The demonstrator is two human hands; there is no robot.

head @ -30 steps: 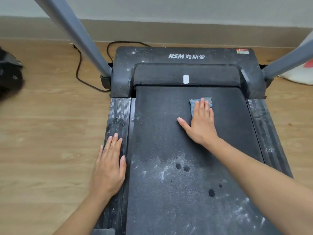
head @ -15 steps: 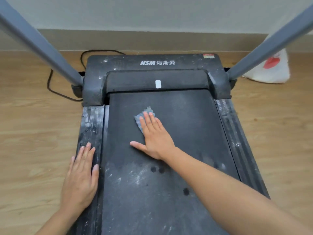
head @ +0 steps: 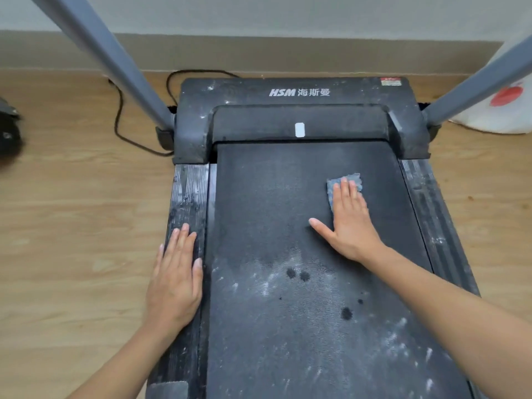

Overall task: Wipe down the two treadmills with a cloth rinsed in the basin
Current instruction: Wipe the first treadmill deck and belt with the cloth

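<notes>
A black treadmill fills the middle of the view, its belt dusty with white specks and dark wet spots near me. My right hand lies flat with straight fingers on a small blue-grey cloth, pressing it onto the belt's far right part. Only the cloth's top and left edges show past my fingers. My left hand rests flat, fingers straight, on the left side rail.
Two grey uprights rise from the treadmill's front corners. A black power cable loops on the wooden floor at left. A white bag with a red mark lies at right. A dark object sits at the left edge.
My right hand slid the cloth from the belt's right to left of centre, then back to the right. My left hand stayed on the left rail.
</notes>
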